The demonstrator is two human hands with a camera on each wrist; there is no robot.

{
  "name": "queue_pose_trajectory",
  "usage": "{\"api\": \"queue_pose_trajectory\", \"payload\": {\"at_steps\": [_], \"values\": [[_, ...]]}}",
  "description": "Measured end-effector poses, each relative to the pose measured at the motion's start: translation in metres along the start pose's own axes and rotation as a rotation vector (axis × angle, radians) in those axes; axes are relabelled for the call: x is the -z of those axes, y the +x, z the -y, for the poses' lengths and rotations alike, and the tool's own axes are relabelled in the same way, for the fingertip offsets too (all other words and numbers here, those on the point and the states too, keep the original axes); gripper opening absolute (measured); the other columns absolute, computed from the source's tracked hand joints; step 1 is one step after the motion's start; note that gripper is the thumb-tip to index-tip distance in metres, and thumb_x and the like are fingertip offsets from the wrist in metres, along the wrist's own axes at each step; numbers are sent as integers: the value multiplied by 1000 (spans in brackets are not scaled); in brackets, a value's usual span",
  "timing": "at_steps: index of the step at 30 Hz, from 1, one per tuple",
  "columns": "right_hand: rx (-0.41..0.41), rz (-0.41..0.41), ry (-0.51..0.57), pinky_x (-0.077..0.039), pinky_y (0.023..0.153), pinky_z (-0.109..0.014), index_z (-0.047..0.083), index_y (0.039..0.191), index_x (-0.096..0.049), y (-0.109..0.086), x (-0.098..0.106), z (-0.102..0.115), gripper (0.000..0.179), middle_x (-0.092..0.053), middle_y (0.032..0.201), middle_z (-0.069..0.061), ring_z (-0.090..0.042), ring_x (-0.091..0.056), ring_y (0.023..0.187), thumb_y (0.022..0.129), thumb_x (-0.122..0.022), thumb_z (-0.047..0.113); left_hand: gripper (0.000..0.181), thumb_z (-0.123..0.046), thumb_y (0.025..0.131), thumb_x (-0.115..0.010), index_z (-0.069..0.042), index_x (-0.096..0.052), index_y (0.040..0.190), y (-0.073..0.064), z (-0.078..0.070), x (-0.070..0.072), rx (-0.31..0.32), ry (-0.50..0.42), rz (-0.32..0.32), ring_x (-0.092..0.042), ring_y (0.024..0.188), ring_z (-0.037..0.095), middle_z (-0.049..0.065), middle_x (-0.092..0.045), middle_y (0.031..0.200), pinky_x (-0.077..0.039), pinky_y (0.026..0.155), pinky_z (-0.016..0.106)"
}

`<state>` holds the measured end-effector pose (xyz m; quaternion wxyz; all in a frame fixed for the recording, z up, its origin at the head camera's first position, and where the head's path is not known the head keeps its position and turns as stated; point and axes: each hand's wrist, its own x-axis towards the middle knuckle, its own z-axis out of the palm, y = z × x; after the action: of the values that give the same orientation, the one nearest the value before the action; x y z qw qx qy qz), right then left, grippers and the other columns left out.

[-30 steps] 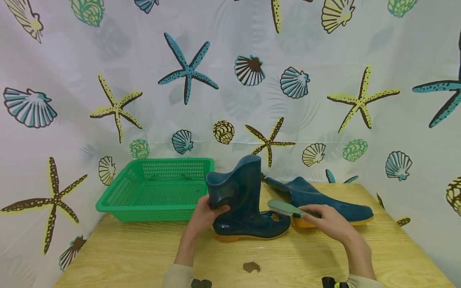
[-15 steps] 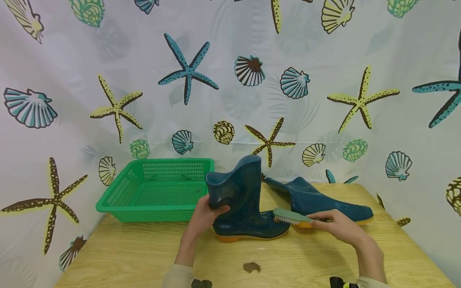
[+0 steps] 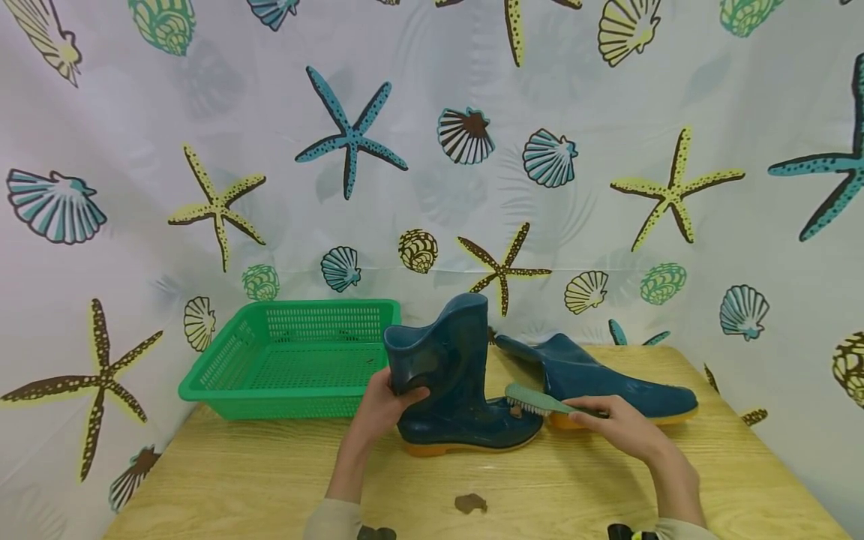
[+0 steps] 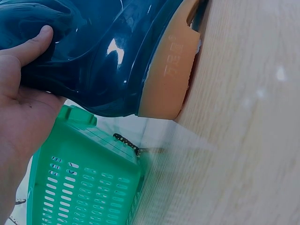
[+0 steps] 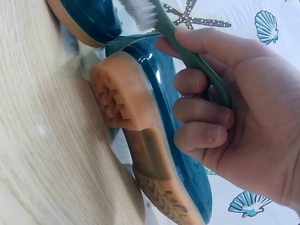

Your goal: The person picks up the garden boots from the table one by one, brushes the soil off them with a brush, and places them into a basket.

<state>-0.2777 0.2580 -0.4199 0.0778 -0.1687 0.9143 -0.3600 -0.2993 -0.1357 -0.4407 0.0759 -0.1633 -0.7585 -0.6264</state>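
Note:
A blue rubber boot (image 3: 448,375) with an orange sole stands upright on the table, toe pointing right. My left hand (image 3: 383,401) grips its shaft from the left, thumb across the near side; the left wrist view shows the thumb pressed into the shiny rubber above the heel. In my right hand (image 3: 617,424) is a green scrub brush (image 3: 533,399) with pale bristles, held by its handle. The bristles sit right at the top of the boot's toe, by a small brown patch (image 3: 516,411). In the right wrist view, fingers curl round the brush handle.
A second blue boot (image 3: 607,382) lies on its side behind my right hand, its orange sole (image 5: 154,154) toward the right wrist camera. A green plastic basket (image 3: 290,405) stands at the back left. One brown scrap (image 3: 470,503) lies on the wooden table (image 3: 270,480) in front.
The brush has gone right and down over the boot's toe, then back left and slightly up, uncovering the brown patch again. My left hand keeps its grip on the boot.

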Motion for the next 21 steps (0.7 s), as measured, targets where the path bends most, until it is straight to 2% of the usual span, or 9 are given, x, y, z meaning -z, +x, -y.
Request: {"api": "queue_pose_trajectory", "payload": {"at_steps": [2, 4, 5, 7, 9, 11, 13, 18, 21], "values": [[-3, 16, 27, -53, 88, -47, 8, 133, -64, -1, 1, -2, 42, -58, 137, -26, -37, -59, 118, 100, -59, 34, 37, -12, 87, -77, -9, -68, 123, 0, 0, 0, -2, -2, 0, -64, 110, 24, 11, -70, 119, -52, 97, 43], [-18, 36, 55, -54, 74, -39, 7, 132, -64, -3, 4, -4, 43, -60, 133, -25, -25, -64, 89, 100, -59, 34, 38, -11, 86, -78, -10, -68, 122, 0, 0, 0, 0, -11, -1, -65, 110, 23, 10, -70, 119, -52, 96, 42], [-27, 46, 70, -51, 66, -35, 6, 132, -64, -4, 5, -4, 43, -62, 130, -24, -19, -60, 76, 100, -59, 35, 38, -11, 86, -77, -10, -68, 122, 0, 0, 0, -3, -16, 0, -65, 109, 22, 10, -70, 119, -52, 96, 41], [-31, 63, 87, -46, 60, -32, 5, 132, -64, -5, 8, -5, 44, -64, 127, -23, -12, -53, 69, 100, -59, 34, 38, -10, 86, -77, -11, -68, 122, 0, 0, 0, -8, -21, 0, -65, 109, 22, 9, -70, 119, -53, 95, 39], [-22, 69, 83, -49, 61, -34, 5, 132, -64, -6, 10, -4, 43, -64, 126, -22, -14, -57, 71, 100, -58, 34, 38, -9, 86, -77, -11, -68, 122, 1, -1, 0, -11, -26, 0, -65, 109, 22, 9, -70, 119, -53, 95, 39], [9, 55, 64, -54, 74, -39, 6, 132, -64, -6, 11, -4, 42, -64, 129, -22, -25, -65, 98, 100, -58, 34, 38, -10, 86, -77, -10, -68, 122, 0, -1, 1, -9, -24, 1, -65, 109, 22, 9, -70, 120, -53, 95, 39], [32, 20, 43, -54, 86, -45, 8, 131, -65, -5, 10, -2, 41, -62, 132, -22, -34, -61, 116, 100, -58, 35, 37, -11, 86, -77, -9, -68, 122, 0, 0, 1, -8, -12, 1, -65, 109, 22, 11, -70, 119, -53, 95, 39], [49, -82, 15, -54, 87, -47, 11, 133, -64, -3, 6, 7, 41, -60, 136, -21, -36, -61, 116, 101, -58, 36, 37, -12, 87, -77, -7, -67, 122, 0, 1, 0, -16, 1, 0, -65, 107, 20, 12, -70, 118, -54, 93, 36], [87, -137, 5, -53, 90, -52, 13, 136, -61, -1, 3, 16, 41, -59, 138, -20, -37, -60, 120, 102, -56, 35, 36, -12, 87, -77, -7, -67, 122, 0, 0, 0, -22, -3, 1, -65, 107, 20, 13, -70, 118, -53, 93, 37]]}}
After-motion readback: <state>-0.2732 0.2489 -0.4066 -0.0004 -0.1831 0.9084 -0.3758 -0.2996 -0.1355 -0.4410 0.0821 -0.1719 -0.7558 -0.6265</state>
